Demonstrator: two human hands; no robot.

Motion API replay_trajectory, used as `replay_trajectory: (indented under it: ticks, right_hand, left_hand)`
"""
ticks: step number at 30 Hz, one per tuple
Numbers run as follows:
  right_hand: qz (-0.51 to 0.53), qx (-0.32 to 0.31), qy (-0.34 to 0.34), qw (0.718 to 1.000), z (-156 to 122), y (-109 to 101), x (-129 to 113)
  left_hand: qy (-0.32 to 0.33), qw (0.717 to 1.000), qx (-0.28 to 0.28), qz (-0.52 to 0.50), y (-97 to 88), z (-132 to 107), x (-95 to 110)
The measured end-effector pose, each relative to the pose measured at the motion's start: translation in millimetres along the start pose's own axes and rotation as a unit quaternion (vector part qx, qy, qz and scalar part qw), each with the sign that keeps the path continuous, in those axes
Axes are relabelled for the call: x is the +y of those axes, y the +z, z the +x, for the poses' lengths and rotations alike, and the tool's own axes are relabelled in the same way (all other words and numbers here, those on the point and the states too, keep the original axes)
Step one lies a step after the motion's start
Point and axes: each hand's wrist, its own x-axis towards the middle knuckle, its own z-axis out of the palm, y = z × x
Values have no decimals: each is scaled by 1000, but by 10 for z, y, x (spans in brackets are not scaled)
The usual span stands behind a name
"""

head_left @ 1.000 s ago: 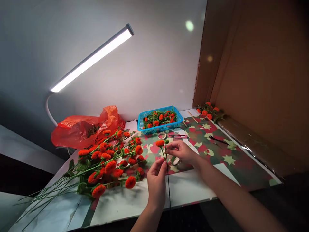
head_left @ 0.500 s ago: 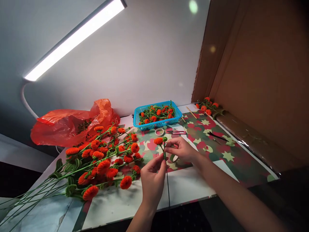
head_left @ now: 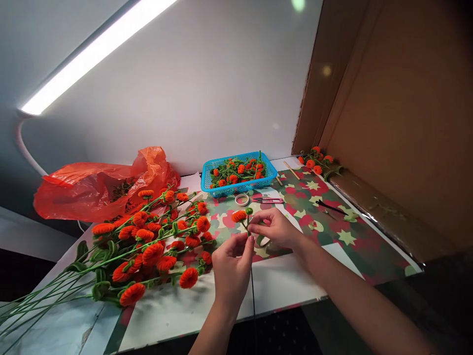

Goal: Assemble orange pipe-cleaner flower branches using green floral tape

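Between my hands stands a small artificial flower with an orange fuzzy bloom [head_left: 239,216] and a round green bud [head_left: 249,211]. My left hand [head_left: 233,264] pinches its stem below, thumb against forefinger. A thin dark wire [head_left: 253,293] hangs down from under that grip past the table edge. Higher up, just below the bud, the thumb and forefinger of my right hand [head_left: 276,228] close on the stem. Under the right palm a pale roll of tape [head_left: 264,241] is partly hidden. Many finished orange flowers [head_left: 153,253] on long green stems lie to the left.
A blue basket [head_left: 239,188] of shorter orange flowers stands at the back. In front of it are a tape ring [head_left: 242,199] and pink thread snips [head_left: 268,200]. An orange plastic bag [head_left: 74,190] sits back left; more flowers [head_left: 317,161] lie back right, beside a cardboard wall [head_left: 399,123].
The whole view has shifted slightly, so things appear a little farther left. Both hands keep their hold on the flower; my right fingertips sit close against the stem under the bud.
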Motion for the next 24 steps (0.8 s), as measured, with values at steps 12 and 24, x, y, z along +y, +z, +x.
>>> replay_trajectory:
  ticks: [12,24]
  right_hand:
    - [-96,59,-34,993,-24,47,-8]
    - [-124,101,-73,984,-52,128,-97]
  left_hand:
    - [60,993,60,86,-16,3,92]
    - [-25,999,-13,-38,-64,104,119]
